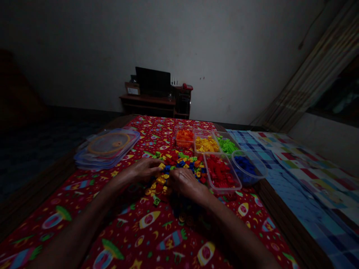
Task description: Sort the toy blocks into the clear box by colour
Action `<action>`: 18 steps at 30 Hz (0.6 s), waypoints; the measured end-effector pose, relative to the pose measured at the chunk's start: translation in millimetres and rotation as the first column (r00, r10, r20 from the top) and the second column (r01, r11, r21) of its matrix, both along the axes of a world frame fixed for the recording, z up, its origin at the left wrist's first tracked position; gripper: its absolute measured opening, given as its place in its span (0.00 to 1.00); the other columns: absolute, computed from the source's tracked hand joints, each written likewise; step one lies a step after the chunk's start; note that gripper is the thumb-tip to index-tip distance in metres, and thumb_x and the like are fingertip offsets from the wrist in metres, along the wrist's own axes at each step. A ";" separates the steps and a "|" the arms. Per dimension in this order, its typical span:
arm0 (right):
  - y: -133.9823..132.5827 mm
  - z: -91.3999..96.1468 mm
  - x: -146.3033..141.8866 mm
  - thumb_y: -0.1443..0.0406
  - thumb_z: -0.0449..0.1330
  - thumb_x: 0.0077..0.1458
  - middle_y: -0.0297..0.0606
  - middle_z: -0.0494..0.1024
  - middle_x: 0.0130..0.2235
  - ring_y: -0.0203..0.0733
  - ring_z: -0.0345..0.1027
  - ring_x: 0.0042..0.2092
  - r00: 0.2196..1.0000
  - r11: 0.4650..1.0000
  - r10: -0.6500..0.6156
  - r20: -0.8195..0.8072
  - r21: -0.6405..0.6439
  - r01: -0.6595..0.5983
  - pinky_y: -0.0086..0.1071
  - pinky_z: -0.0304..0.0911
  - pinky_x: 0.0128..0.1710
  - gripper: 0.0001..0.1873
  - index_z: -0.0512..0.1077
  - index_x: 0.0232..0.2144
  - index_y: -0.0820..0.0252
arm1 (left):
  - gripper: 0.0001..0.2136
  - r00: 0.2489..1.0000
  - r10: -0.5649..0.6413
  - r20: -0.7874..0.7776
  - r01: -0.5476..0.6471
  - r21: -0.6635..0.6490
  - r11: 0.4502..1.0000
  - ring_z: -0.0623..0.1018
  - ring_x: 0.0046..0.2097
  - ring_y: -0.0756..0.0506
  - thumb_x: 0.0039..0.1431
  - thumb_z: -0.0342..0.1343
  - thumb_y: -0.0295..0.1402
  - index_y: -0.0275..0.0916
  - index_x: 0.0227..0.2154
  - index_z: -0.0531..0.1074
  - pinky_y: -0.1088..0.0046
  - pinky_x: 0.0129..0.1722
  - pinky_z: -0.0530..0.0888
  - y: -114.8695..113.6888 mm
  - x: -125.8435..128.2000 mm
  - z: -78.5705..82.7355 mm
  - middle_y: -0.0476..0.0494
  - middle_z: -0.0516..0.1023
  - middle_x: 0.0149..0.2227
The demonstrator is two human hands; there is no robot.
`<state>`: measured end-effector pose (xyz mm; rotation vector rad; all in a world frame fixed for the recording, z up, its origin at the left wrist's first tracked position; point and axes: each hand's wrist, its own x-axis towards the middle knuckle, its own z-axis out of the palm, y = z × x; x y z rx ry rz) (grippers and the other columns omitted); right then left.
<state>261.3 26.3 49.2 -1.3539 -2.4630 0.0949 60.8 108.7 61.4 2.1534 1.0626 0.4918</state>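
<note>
A mixed heap of small plastic building bricks (182, 163) in yellow, blue, red, green and orange lies on the red patterned cloth (117, 224). At the heap's left edge, my left hand (144, 169) has its fingers bent together on a yellow brick (162, 166). My right hand (185, 181) is curled, palm down, over the near part of the heap. Its fingertips are hidden, so what it grips cannot be made out. Close to it on the right is a clear container of red bricks (222, 172). One green brick (156, 201) lies loose nearer me.
Beyond the heap are clear containers of orange bricks (185, 137), yellow bricks (206, 144) and green bricks (226, 145). A round tub of blue bricks (244, 166) is at the right. Stacked plastic lids (108, 147) lie left. A monitor desk (148, 99) stands behind.
</note>
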 end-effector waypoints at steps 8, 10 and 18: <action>11.6 12.7 7.4 0.69 0.53 0.57 0.35 0.72 0.28 0.34 0.62 0.29 0.911 0.998 -0.049 -0.411 -0.065 0.024 0.27 0.53 0.31 0.06 0.70 0.33 0.64 | 0.20 1.000 0.024 -0.007 -0.024 -0.004 1.000 0.70 0.26 0.47 0.50 0.50 0.51 0.39 0.23 0.74 0.76 0.25 0.64 -8.8 12.4 5.9 0.50 0.72 0.22; 14.1 11.0 7.7 0.68 0.52 0.57 0.35 0.72 0.29 0.35 0.63 0.30 0.862 0.998 -0.046 -0.504 -0.069 0.012 0.26 0.55 0.31 0.07 0.69 0.36 0.64 | 0.20 0.998 0.051 0.041 -0.050 -0.014 0.999 0.70 0.26 0.47 0.51 0.49 0.51 0.38 0.23 0.74 0.75 0.25 0.64 -9.5 16.6 4.0 0.49 0.71 0.22; 22.9 5.0 7.6 0.70 0.53 0.54 0.34 0.75 0.32 0.37 0.68 0.34 0.851 0.969 -0.005 -0.525 -0.212 -0.125 0.30 0.61 0.36 0.24 0.64 0.54 0.59 | 0.22 0.967 0.110 0.229 -0.052 -0.245 0.968 0.67 0.24 0.50 0.46 0.54 0.53 0.35 0.26 0.74 0.76 0.24 0.63 -10.6 25.9 -6.1 0.51 0.69 0.21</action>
